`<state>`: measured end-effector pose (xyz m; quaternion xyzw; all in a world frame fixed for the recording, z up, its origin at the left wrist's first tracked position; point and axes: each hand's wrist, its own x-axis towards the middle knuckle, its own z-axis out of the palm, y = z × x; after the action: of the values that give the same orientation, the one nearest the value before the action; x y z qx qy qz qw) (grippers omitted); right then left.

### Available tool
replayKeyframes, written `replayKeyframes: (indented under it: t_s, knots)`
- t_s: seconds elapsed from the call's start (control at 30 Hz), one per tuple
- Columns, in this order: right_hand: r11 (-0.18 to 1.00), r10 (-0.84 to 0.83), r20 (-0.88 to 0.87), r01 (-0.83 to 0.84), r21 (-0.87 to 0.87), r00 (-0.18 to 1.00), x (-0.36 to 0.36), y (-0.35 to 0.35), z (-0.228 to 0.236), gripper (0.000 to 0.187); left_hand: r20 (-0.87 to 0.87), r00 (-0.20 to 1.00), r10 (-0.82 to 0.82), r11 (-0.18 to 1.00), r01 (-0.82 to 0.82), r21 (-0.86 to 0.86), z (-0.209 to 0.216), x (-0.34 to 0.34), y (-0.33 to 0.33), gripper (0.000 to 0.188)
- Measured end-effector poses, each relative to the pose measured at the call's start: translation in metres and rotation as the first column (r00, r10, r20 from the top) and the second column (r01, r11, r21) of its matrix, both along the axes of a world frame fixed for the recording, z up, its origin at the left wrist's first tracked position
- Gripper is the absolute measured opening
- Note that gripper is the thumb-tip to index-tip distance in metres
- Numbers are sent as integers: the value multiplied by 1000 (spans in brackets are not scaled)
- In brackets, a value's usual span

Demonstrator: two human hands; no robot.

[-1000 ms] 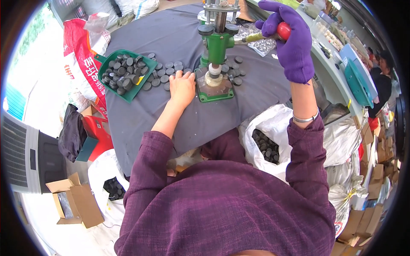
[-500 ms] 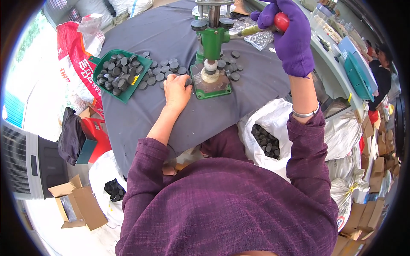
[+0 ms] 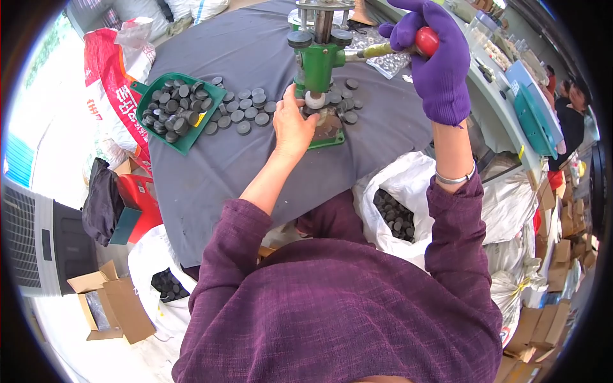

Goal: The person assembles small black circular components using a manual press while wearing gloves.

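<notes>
A green hand press (image 3: 319,67) stands on the grey cloth, with a white round die (image 3: 315,100) under its ram. My bare left hand (image 3: 293,127) is at the lower die, thumb in front and fingers curled at the left side; whatever they grip is hidden. My right hand (image 3: 440,70), in a purple glove, is wrapped round the red ball knob (image 3: 426,41) of the press lever (image 3: 377,50), which points up to the right. Loose black discs (image 3: 243,127) lie left of the press, and others (image 3: 350,117) lie to its right.
A green dustpan-shaped scoop (image 3: 185,146) full of black discs sits at the left of the cloth-covered table (image 3: 211,179). White sacks of discs (image 3: 365,210) stand at the table's front edge, right and left. Bags of small metal parts (image 3: 389,64) lie behind the lever. People work far right.
My left hand has moved right and slightly up, from beside the press base, where it held a black disc, to the lower die. My right hand stays on the knob, slightly lower.
</notes>
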<state>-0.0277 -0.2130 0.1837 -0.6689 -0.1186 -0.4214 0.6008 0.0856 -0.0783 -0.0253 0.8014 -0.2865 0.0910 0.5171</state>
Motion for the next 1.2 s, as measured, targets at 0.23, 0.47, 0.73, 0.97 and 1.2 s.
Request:
replayKeyframes:
  t_s: [0.23, 0.47, 0.73, 0.97, 1.2]
  knots:
    - [953, -86, 68, 102, -285, 994, -15, 2, -36, 40, -109, 992, 68, 996, -74, -45, -6, 4, -9, 83]
    - [966, -105, 53, 115, -230, 993, -58, 3, -138, 27, 337, 932, 134, 988, -154, 32, -12, 31, 40, 41]
    - [975, -88, -76, 70, -209, 993, -54, 10, -78, 28, 464, 879, 113, 795, -360, 489, -36, 40, 106, 20]
    - [976, -19, -9, 17, -219, 1000, -1, -7, -4, 40, 286, 941, 182, 882, -285, 374, -38, 47, 109, 34]
    - [993, -44, 21, 46, -111, 999, 5, -1, 5, 43, -536, 697, -476, 730, -26, -683, -31, 54, 127, 47]
